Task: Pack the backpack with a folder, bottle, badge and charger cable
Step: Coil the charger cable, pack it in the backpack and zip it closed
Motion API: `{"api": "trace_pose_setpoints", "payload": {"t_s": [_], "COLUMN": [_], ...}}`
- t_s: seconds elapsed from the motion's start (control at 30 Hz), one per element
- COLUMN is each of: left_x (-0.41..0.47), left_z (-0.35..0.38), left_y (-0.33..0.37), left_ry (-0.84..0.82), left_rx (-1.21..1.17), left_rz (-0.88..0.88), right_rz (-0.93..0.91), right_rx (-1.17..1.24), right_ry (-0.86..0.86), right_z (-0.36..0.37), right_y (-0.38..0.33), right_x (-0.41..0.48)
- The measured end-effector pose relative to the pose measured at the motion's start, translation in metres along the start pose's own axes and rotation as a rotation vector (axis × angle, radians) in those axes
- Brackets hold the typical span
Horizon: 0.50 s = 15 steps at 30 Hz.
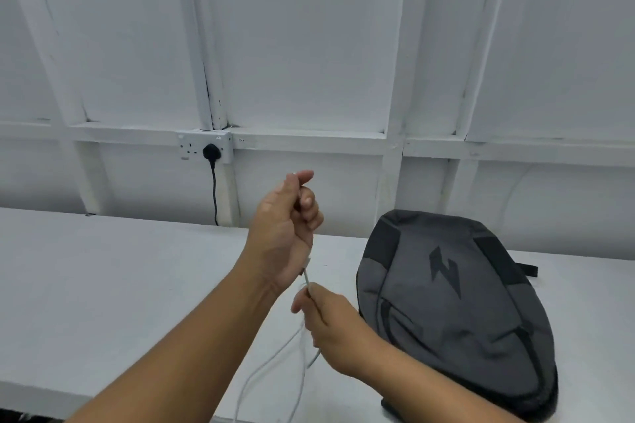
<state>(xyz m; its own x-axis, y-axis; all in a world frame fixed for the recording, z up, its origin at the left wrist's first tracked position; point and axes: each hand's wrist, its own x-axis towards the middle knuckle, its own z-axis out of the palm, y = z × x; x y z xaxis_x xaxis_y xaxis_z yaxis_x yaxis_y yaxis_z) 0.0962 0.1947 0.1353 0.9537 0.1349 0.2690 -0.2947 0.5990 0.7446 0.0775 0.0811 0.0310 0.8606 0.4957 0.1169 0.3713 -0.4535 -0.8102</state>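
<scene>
Right hand [330, 323] and left hand [285, 233] pinch the charger cable [307, 277] over open table [103, 285], backpack [446, 302] just right.

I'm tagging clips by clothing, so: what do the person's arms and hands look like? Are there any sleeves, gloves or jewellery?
The left forearm and right forearm are bare as far as the frame shows, with no sleeve in view. The left hand and right hand are ungloved. No ring, watch or wristband is visible on either.

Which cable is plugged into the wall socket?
The black cable, hanging from the socket. The white cable is held between the left hand and right hand.
</scene>
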Motion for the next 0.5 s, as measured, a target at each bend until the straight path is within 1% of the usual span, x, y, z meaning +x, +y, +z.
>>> {"api": "trace_pose_setpoints", "payload": {"t_s": [0.1, 0.17, 0.2, 0.23, 0.27, 0.37, 0.4, 0.47, 0.5], "left_x": [0.004, 0.009, 0.011, 0.012, 0.012, 0.007, 0.004, -0.003, -0.008], "left_z": [0.003, 0.005, 0.004, 0.002, -0.002, -0.024, -0.032, -0.043, -0.046], "left_y": [-0.011, -0.013, -0.015, -0.017, -0.019, -0.025, -0.027, -0.03, -0.031], "left_ry": [0.011, 0.009, -0.005, -0.032, -0.069, -0.221, -0.27, -0.354, -0.389], "left_rx": [0.012, -0.018, 0.01, 0.105, 0.283, 0.999, 1.174, 1.392, 1.453], "left_rz": [0.038, 0.037, 0.043, 0.065, 0.103, 0.22, 0.237, 0.201, 0.131], "right_rz": [0.0, 0.013, 0.025, 0.035, 0.041, 0.034, 0.023, -0.004, -0.025], "right_rx": [-0.117, -0.158, -0.157, -0.159, -0.166, -0.229, -0.264, -0.321, -0.338], "right_ry": [-0.07, -0.083, -0.082, -0.075, -0.06, 0.014, 0.045, 0.099, 0.12], "right_z": [-0.01, -0.015, -0.016, -0.017, -0.02, -0.036, -0.042, -0.057, -0.065], "right_y": [-0.016, -0.021, -0.023, -0.025, -0.026, -0.023, -0.02, -0.014, -0.011], "right_x": [-0.007, -0.012, -0.013, -0.014, -0.014, -0.01, -0.008, -0.004, -0.001]}}
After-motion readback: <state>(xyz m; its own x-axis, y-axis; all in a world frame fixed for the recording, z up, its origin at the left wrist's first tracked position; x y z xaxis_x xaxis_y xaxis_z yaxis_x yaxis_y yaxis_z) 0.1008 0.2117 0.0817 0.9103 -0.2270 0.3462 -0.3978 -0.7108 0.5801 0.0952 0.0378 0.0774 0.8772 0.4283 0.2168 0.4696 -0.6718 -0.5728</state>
